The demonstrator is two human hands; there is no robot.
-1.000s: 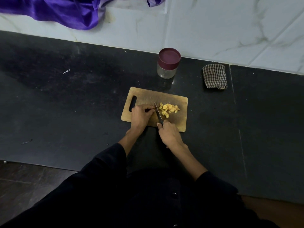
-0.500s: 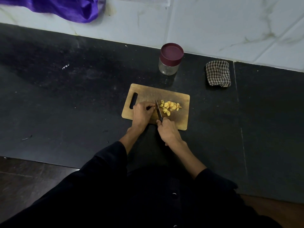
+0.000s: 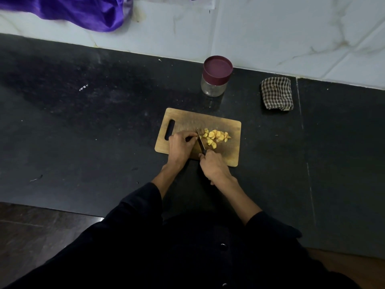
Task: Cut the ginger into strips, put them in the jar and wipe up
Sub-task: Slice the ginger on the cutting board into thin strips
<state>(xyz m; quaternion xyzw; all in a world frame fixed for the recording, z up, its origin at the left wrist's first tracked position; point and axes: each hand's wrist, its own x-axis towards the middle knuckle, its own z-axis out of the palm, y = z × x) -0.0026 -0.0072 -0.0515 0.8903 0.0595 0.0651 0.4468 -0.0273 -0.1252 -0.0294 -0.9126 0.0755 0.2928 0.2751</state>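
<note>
Right hand (image 3: 214,166) grips the knife (image 3: 200,141), blade running front-to-back across the cutting board (image 3: 187,119). Left hand (image 3: 180,146), fingers curled, pins sth just left of the blade, prob. uncut ginger, can't tell. Cut ginger pieces (image 3: 216,137) piled right of blade, nearer the right hand. Jar (image 3: 215,77) beyond the board, lid on; checked cloth (image 3: 276,93) on tabletop (image 3: 83,132), far right.

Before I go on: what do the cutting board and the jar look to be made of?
Cutting board: looks like wood or bamboo, matte tan with darker worn patches. Jar: see-through body, glass or clear plastic, I cannot tell which; its maroon lid looks like smooth plastic.
</note>
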